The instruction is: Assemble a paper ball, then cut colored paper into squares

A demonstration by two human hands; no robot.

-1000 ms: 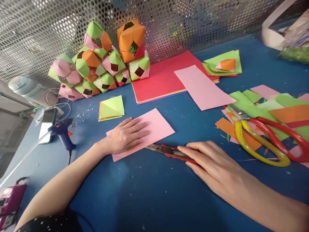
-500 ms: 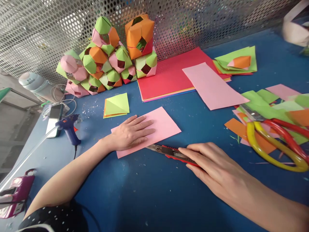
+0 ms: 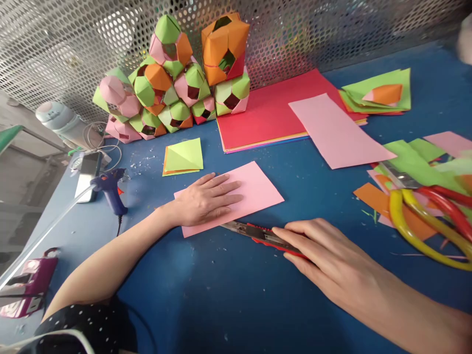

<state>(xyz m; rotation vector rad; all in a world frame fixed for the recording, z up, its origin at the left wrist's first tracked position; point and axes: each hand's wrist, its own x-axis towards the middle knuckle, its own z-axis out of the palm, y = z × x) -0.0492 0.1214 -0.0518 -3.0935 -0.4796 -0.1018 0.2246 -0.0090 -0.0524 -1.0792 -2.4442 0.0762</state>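
Flat on a pink sheet of paper (image 3: 258, 189) lies my left hand (image 3: 206, 200), its fingers stretched out and a little apart. The sheet rests at a slant on the blue table and looks folded over. My right hand (image 3: 320, 250) grips a red utility knife (image 3: 265, 236) from above. The knife's blade points left, and its tip is at the near long edge of the pink sheet, just below my left fingers. Part of the knife's handle is hidden under my right hand.
Behind stands a stack of folded paper balls (image 3: 165, 88) against a perforated metal panel (image 3: 295, 39). Red sheets (image 3: 265, 108) and a pink strip (image 3: 339, 130) lie at the back. Scissors (image 3: 413, 221) rest on paper scraps at right. A glue gun (image 3: 112, 191) is at left.
The knife tip has slid slightly left along the near edge of the pink sheet. My left hand stays pressed on the paper. The whole view has shifted a little.
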